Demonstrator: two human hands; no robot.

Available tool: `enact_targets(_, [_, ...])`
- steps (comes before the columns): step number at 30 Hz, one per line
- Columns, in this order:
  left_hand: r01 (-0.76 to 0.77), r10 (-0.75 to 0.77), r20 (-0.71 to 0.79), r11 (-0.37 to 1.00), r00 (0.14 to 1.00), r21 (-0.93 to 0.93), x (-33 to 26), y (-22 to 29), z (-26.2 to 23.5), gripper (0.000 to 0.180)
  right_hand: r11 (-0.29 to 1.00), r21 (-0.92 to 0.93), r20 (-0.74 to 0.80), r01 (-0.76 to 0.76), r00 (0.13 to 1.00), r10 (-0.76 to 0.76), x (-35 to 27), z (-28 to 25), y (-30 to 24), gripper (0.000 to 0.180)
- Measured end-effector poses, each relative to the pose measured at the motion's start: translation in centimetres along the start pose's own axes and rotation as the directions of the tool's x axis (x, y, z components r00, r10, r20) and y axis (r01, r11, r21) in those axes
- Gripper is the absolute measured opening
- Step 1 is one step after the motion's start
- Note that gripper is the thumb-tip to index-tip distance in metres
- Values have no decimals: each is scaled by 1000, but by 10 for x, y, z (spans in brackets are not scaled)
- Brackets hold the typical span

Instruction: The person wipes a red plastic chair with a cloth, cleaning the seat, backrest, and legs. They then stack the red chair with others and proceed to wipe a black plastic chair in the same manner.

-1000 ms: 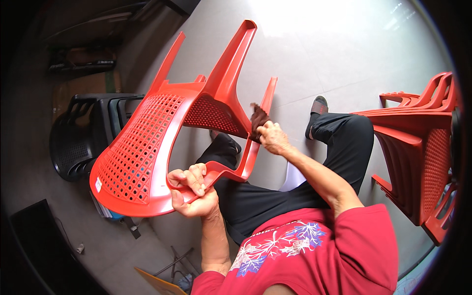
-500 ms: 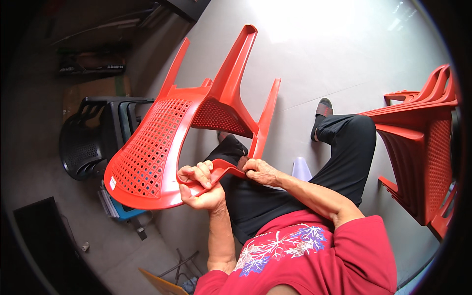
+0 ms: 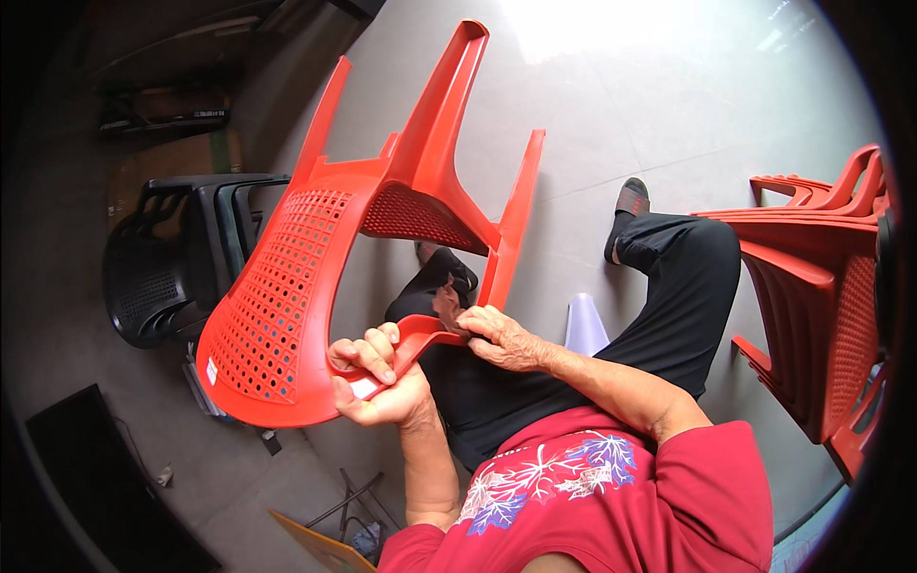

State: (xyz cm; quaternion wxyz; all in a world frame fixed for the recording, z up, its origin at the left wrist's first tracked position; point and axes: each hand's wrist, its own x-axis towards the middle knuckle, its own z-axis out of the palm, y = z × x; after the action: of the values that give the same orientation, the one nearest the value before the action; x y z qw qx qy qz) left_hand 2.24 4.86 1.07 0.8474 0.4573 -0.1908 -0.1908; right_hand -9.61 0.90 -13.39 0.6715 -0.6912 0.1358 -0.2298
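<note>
Since the earlier frame, the right hand (image 3: 499,336) had slid down from the chair's leg to the curved arm piece, and the red plastic chair (image 3: 315,277) had tipped a little further toward the person's left. The chair was held upside down over the lap, its perforated backrest hanging low on the left and its legs pointing up and away over the pale floor (image 3: 669,105). The left hand (image 3: 374,380) was closed around the rim where the seat met the arm piece, fingers wrapped over the edge and thumb beneath. The right hand rested against the same arm piece just beside the left, its fingers curled on the plastic; whether it gripped fully or only pressed could not be told. Below the chair lay the person's dark trousers (image 3: 669,306), one foot in a dark sandal (image 3: 630,198) stretched out on the floor. A stack of red chairs (image 3: 812,315) stood well apart on the right, and a stack of black chairs (image 3: 181,253) stood on the left behind the backrest.
</note>
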Motion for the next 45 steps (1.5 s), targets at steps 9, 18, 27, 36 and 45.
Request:
enact_targets(9, [-28, 28, 1, 1000, 1000, 9, 7, -3, 1, 30, 825, 473, -25, -309, 931, 363, 12, -19, -52, 30])
enact_targets(18, [-27, 27, -52, 1000, 998, -7, 3, -1, 3, 31, 886, -453, -332, 101, 903, -272, 31, 11, -78, 41])
enact_targets(27, [68, -66, 47, 997, 997, -41, -11, 31, 12, 36, 1000, -29, -160, -11, 987, 6, 17, -47, -63, 17])
enact_targets(36, [163, -163, -17, 987, 986, -14, -47, 81, 19, 34, 390, -918, -153, 70, 845, -512, 121, -101, -56, 17])
enact_targets(45, [182, -178, -102, 983, 979, 34, -59, 82, -2, 27, 438, -826, -532, -355, 748, -397, 187, -210, 3, 13])
